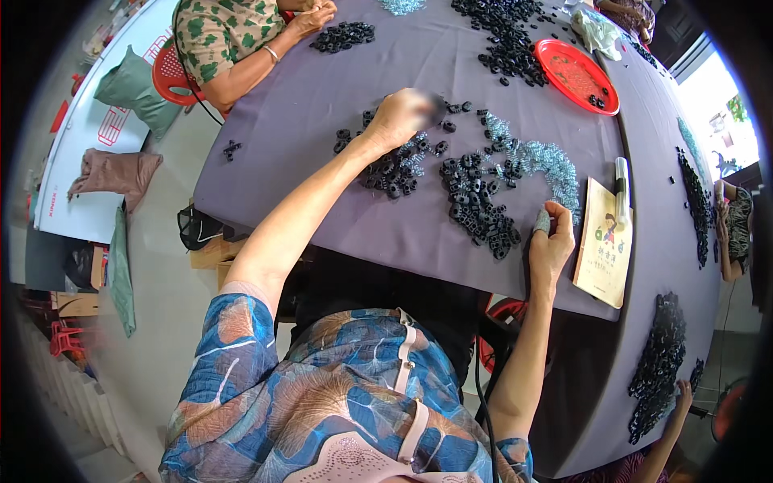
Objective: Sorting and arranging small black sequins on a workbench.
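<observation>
My left hand (395,121) reaches over a loose heap of small black plastic parts (395,178). A dark blur covers its fingertips, so what they hold cannot be made out. My right hand (552,238) is at the near end of a curved row of small metal coil springs (552,166). Its thumb wears a grey finger cot (543,222), and thumb and index finger come close together; anything pinched there is too small to see. Between my hands lies a second heap of black plastic parts (477,202), with some springs mixed in at its far side.
At my right lie a notebook (604,253) and a capped marker (621,190). A red plastic tray (574,75) holds a few black parts near the far heap (507,42). Other people sit around the cloth-covered table (272,163), one arm (241,75) at the far left.
</observation>
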`<move>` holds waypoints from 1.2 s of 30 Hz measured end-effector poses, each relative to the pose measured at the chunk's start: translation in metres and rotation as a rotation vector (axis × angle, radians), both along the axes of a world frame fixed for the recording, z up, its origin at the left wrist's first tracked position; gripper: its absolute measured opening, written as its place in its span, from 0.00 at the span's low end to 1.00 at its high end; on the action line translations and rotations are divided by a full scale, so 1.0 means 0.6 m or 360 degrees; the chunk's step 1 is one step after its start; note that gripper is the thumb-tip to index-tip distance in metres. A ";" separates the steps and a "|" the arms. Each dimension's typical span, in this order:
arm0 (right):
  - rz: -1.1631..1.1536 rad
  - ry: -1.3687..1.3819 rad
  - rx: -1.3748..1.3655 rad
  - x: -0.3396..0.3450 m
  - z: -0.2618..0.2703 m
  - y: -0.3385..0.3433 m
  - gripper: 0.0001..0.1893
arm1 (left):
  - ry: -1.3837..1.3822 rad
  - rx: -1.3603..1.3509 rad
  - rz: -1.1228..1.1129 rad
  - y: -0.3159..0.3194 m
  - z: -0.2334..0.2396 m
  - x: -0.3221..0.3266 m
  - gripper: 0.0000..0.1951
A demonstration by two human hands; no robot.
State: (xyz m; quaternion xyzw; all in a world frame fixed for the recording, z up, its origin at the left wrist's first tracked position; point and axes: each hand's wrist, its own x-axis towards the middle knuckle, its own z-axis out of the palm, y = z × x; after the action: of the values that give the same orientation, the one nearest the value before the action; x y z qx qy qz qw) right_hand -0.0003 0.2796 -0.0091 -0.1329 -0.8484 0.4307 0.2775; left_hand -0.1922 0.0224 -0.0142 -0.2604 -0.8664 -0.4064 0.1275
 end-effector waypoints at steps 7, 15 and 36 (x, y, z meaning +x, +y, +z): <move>0.0013 0.0031 0.0034 0.001 -0.002 0.000 0.20 | 0.0218 -0.0518 0.0201 0.015 0.014 0.001 0.06; 0.0063 0.0062 0.0114 0.000 -0.007 0.003 0.20 | 0.0294 -0.0528 -0.0032 0.055 0.012 0.005 0.09; 0.0075 0.0089 0.0146 -0.003 -0.009 0.003 0.19 | 0.0270 -0.0489 0.0012 0.060 0.001 -0.058 0.07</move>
State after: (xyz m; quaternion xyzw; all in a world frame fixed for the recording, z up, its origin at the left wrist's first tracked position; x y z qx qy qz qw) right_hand -0.0020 0.2812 -0.0147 -0.0878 -0.8621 0.4013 0.2965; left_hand -0.2269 0.0582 -0.0138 -0.3070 -0.9054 -0.2453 0.1604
